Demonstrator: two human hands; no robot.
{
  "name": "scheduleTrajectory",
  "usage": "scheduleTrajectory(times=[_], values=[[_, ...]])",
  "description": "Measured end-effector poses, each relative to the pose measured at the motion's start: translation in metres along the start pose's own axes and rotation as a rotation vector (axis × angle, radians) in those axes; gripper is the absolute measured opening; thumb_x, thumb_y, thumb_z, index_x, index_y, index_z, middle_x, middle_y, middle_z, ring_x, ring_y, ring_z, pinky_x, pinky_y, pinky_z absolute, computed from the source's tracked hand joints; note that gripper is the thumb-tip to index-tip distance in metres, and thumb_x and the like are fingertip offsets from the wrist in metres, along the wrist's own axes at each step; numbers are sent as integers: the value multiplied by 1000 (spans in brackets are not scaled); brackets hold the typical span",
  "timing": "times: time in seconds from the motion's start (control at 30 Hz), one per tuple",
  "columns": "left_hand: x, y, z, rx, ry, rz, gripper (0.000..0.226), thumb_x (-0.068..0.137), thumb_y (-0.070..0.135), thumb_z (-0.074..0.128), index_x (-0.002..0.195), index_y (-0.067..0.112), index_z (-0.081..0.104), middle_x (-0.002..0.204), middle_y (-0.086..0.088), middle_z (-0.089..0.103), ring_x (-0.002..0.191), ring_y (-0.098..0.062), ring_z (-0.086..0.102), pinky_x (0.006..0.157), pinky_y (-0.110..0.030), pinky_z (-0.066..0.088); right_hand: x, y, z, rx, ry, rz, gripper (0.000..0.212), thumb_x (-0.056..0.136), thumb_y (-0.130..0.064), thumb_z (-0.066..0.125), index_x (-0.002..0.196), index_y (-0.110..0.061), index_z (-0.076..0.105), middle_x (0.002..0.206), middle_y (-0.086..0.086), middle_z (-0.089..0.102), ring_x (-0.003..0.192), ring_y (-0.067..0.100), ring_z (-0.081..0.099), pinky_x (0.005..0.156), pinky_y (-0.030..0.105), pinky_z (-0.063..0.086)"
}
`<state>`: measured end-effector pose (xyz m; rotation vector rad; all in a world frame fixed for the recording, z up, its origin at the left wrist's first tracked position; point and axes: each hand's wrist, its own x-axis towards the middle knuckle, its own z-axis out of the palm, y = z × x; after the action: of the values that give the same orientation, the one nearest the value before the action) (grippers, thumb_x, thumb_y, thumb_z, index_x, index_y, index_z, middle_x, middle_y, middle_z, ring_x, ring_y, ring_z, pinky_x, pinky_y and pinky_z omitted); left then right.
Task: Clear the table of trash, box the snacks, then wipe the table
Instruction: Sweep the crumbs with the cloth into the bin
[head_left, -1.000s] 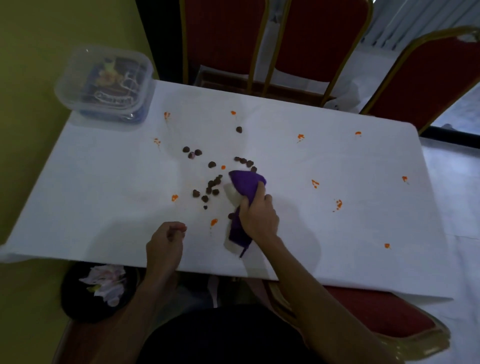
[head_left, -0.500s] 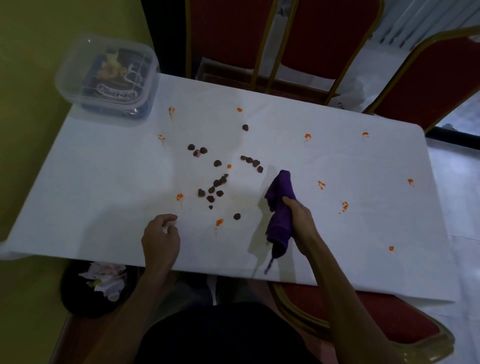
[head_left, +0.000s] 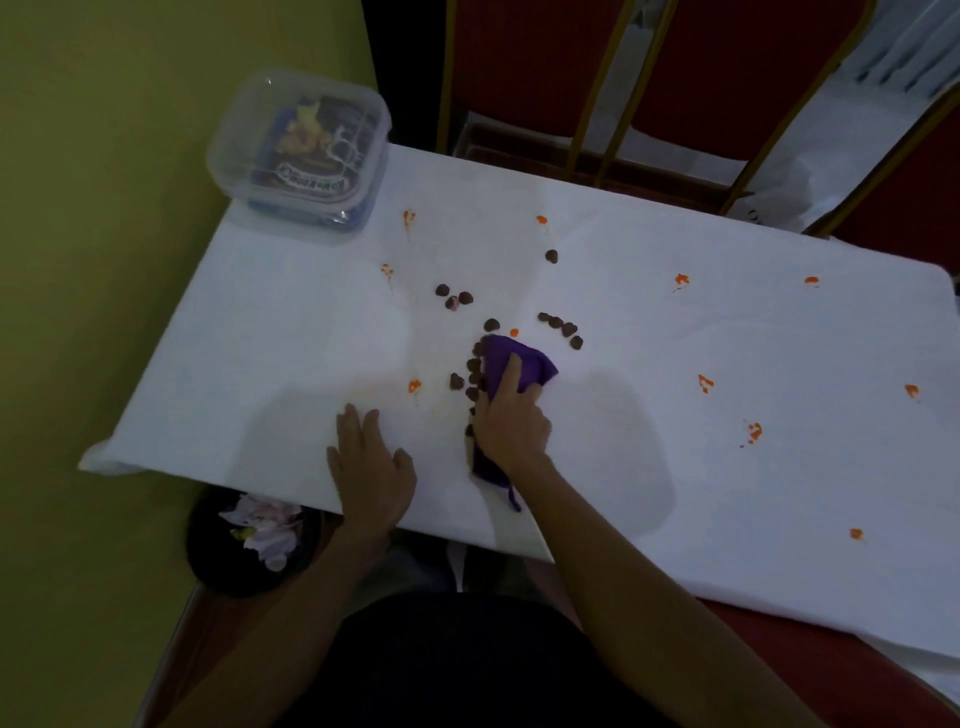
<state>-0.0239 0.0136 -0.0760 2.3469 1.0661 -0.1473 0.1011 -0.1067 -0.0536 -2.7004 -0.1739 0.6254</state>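
While in clear box (head_left: 234, 161), snack packets (head_left: 311, 148)

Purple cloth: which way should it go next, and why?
Probably a short sweep toward the near left edge. The right hand grips the purple cloth pressed on the table, with brown bits bunched along its left side. The left hand lies flat near that edge, and the bin sits just below, so pushing the bits that way would likely drop them in.

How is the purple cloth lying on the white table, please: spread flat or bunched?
Bunched: the purple cloth is crumpled under the right hand gripping it.
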Motion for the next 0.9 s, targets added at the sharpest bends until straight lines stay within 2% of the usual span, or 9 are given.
scheduleTrajectory(times=[0.1, 0.2, 0.27, 0.37, 0.47, 0.53, 0.7, 0.8, 0.9], values=[[0, -4, -2, 17, -13, -8, 65, 97, 23, 49, 155, 14, 20, 167, -6, 4, 154, -20, 0, 124, -46, -1, 16, -34, -7, -27, -72, -154, 63, 105, -36, 38, 157, -15, 9, 134, 23, 42, 100, 37, 60, 79, 41, 48], [2, -9, -5, 22, -13, 5, 67, 97, 23, 49, 156, 13, 18, 167, -4, 4, 154, -19, 0, 124, -46, -1, 21, -34, -31, 25, -5, -180, 56, 104, -36, 37, 153, -17, 16, 127, 20, 47, 95, 37, 61, 84, 48, 54], [2, -11, -5, 26, -15, 20, 67, 97, 23, 51, 155, 12, 19, 167, -5, 5, 154, -20, 1, 124, -47, 0, 24, -11, -49, 74, 92, -101, 55, 104, -37, 37, 152, -19, 17, 123, 19, 49, 93, 37, 62, 83, 51, 55], [2, -15, -7, 22, -16, 41, 68, 95, 21, 53, 155, 11, 21, 167, -6, 6, 154, -20, 3, 124, -49, 3, 34, 42, -72, 139, 203, 138, 57, 103, -40, 39, 152, -20, 19, 133, 23, 47, 112, 45, 57, 94, 54, 46], [3, -16, -9, 16, -39, 46, 69, 95, 21, 53, 155, 12, 20, 167, -5, 4, 154, -20, 2, 124, -49, 2, 51, 77, -80, 162, 221, 310, 59, 103, -45, 39, 152, -20, 17, 139, 24, 42, 117, 48, 53, 97, 57, 45], [4, -16, -10, 10, -60, 36, 71, 95, 21, 52, 156, 13, 18, 167, -4, 2, 154, -19, 0, 124, -48, 1, 65, 79, -76, 149, 200, 338, 58, 103, -46, 37, 151, -20, 17, 140, 25, 41, 116, 49, 53, 96, 56, 46], [11, -20, -16, 23, -98, 33, 68, 95, 20, 52, 155, 17, 21, 167, 1, 2, 154, -16, 0, 124, -47, 0, 72, 25, -47, 54, 113, 112, 56, 104, -33, 37, 154, -20, 17, 139, 26, 40, 108, 47, 58, 90, 49, 46], [19, -19, -20, -16, -85, 20, 63, 95, 19, 52, 152, 16, 26, 167, -1, 4, 154, -16, 1, 124, -49, 0, 56, -13, -23, -6, 13, -79, 56, 105, -33, 36, 156, -23, 15, 135, 21, 42, 98, 39, 62, 86, 46, 52], [34, -17, -21, -28, -25, 7, 63, 96, 20, 50, 152, 13, 24, 167, -5, 5, 154, -19, 0, 124, -50, -1, 39, -25, -8, -53, -55, -192, 57, 105, -37, 36, 157, -25, 16, 134, 18, 42, 98, 32, 61, 85, 43, 54]])
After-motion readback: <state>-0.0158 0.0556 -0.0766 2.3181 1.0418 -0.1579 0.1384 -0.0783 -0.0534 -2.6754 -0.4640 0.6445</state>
